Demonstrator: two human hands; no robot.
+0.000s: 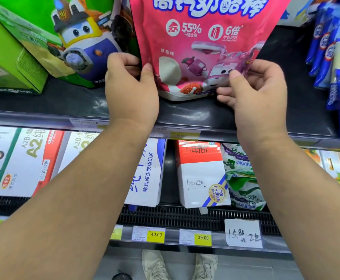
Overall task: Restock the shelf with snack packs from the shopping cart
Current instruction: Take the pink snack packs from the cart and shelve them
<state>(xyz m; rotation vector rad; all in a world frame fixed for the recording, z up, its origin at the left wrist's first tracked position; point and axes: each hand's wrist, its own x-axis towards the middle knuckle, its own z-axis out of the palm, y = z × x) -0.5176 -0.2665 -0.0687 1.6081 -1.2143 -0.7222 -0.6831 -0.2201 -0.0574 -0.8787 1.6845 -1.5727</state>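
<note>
The left hand (130,91) grips the lower left edge of the pink pouch (201,37), thumb in front and fingers curled behind. The right hand (256,93) pinches its lower right corner. The pouch stands upright, its base on the dark shelf (195,116). I think it is best to press the base flat and let go only when the pouch stands alone, because a soft pouch may tip forward. Below the pouch are milk cartons (201,174). The shelf looks smooth and a little shiny. Just left of the pouch leans a green pouch (64,37); to its right, apart, stand blue packs (335,57).
</note>
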